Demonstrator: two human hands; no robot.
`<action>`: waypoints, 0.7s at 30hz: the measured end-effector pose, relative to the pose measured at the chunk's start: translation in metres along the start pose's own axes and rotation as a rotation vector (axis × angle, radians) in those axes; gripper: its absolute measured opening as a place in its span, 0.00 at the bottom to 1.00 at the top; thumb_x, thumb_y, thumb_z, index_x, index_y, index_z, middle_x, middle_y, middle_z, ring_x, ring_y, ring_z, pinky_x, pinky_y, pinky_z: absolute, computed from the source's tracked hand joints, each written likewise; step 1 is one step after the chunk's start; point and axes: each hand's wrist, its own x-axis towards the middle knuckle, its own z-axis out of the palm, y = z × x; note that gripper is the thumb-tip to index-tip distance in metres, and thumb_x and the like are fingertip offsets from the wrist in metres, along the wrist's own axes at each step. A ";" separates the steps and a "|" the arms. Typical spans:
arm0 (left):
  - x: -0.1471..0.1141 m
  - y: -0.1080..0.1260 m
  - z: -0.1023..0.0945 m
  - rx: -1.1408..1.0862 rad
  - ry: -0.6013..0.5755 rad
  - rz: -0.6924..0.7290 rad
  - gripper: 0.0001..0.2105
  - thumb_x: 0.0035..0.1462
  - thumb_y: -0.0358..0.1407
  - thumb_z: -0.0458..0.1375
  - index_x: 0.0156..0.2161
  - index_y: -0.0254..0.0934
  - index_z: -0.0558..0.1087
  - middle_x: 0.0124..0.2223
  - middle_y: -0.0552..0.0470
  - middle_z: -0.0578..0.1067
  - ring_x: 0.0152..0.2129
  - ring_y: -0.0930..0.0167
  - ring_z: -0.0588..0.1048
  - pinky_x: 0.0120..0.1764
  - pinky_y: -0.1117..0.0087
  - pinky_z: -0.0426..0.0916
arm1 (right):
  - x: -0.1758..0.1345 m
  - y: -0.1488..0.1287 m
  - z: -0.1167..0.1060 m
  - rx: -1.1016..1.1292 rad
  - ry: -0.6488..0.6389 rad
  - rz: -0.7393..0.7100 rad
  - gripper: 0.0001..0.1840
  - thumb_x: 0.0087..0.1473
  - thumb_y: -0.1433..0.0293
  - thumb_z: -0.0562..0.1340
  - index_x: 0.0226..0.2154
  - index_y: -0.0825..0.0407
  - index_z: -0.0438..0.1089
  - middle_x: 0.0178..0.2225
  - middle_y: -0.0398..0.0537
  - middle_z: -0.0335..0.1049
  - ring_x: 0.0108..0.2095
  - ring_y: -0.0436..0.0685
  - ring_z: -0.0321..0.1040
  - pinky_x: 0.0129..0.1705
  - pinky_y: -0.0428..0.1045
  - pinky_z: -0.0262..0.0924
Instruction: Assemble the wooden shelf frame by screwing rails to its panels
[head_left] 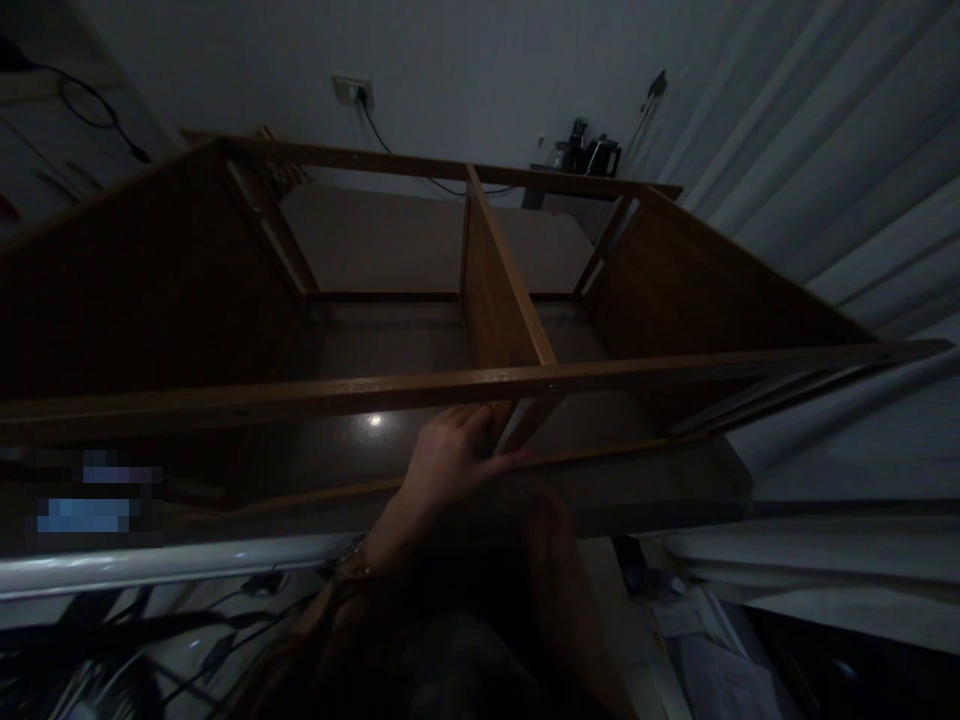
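A brown wooden cabinet frame (420, 383) with an open top side fills the middle of the head view, parted by a wooden divider (499, 290). My left hand (450, 455), with a bracelet at the wrist, reaches below the front rail. Its fingers bend around the divider's front end on the left side, and the thumb stretches to the right across it; the fingertips are partly hidden. Lower and to the right, my right hand (553, 530) is close to the cabinet's front edge. It is dark and smeared, so its fingers are hard to make out.
The frame rests on a grey tabletop (705, 475). Behind are a wall socket (352, 92) with a cord and a black kettle (602, 155). White curtains (847, 190) hang at right. Cables (217, 650) lie lower left; papers (720, 660) lower right. A pixelated patch covers the left edge.
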 end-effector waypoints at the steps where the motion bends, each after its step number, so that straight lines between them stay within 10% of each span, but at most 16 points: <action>1: 0.000 0.000 0.000 -0.005 -0.003 0.000 0.27 0.55 0.61 0.53 0.39 0.36 0.73 0.38 0.46 0.79 0.36 0.63 0.77 0.38 0.65 0.70 | -0.002 -0.001 0.003 0.010 0.016 0.007 0.19 0.67 0.64 0.47 0.56 0.52 0.60 0.53 0.56 0.69 0.50 0.53 0.70 0.47 0.48 0.69; 11: 0.000 0.002 -0.003 0.031 -0.008 -0.014 0.28 0.55 0.62 0.51 0.40 0.37 0.74 0.39 0.45 0.80 0.35 0.63 0.78 0.37 0.65 0.70 | -0.002 -0.018 0.006 -0.167 -0.013 -0.078 0.16 0.67 0.61 0.49 0.36 0.49 0.68 0.29 0.44 0.77 0.26 0.51 0.74 0.25 0.44 0.62; 21: 0.001 0.002 -0.001 0.007 -0.045 -0.030 0.30 0.55 0.62 0.50 0.42 0.36 0.75 0.41 0.44 0.80 0.37 0.60 0.79 0.38 0.63 0.70 | 0.011 -0.027 0.013 -0.645 0.264 -0.481 0.28 0.70 0.62 0.42 0.23 0.49 0.64 0.17 0.42 0.68 0.17 0.50 0.63 0.24 0.48 0.48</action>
